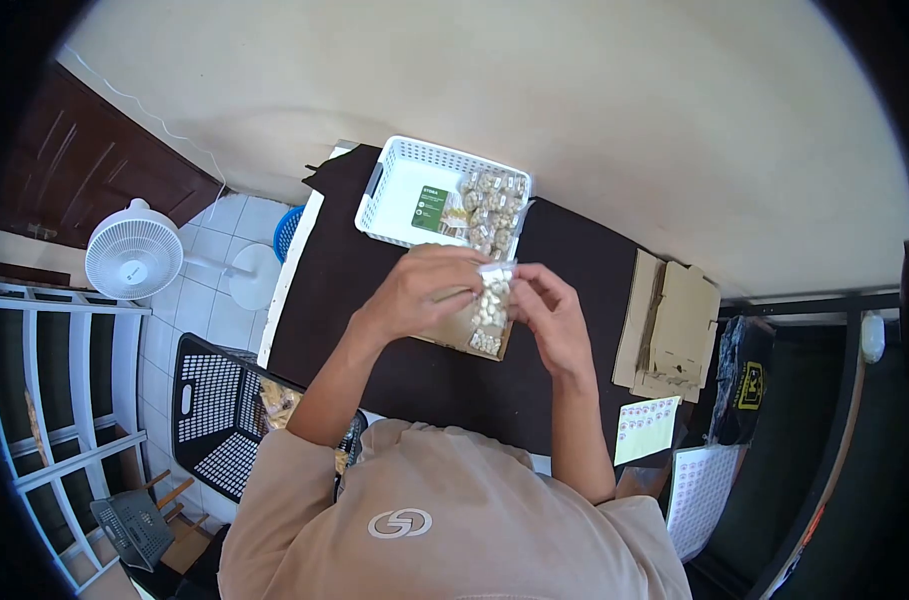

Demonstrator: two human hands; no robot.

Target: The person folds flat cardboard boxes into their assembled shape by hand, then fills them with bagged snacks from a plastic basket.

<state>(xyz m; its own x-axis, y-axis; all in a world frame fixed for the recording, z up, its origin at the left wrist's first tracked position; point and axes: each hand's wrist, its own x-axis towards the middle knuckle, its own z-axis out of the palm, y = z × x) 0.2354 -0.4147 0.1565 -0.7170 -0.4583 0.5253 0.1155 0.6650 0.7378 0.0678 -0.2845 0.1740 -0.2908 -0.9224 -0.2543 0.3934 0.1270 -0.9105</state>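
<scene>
A small clear plastic bag (492,298) with whitish, pebble-like pieces in it hangs between my two hands. My left hand (429,288) comes from the left, its fingers closed at the bag's upper left edge. On the opposite side, my right hand (549,312) pinches the bag near its top right edge. Below the bag sits a small cardboard box (444,330), partly hidden by my left hand. More small whitish pieces show at the box's lower right corner. Just beyond my hands, a white plastic basket (399,165) holds several filled clear bags (494,205) and a green-and-white printed card (431,208).
The table has a dark cover (574,260). Flattened cardboard (679,325) and a sticker sheet (646,428) lie at its right end. At the left stand a black crate (209,400) and a white fan (134,255). A wall runs behind the table.
</scene>
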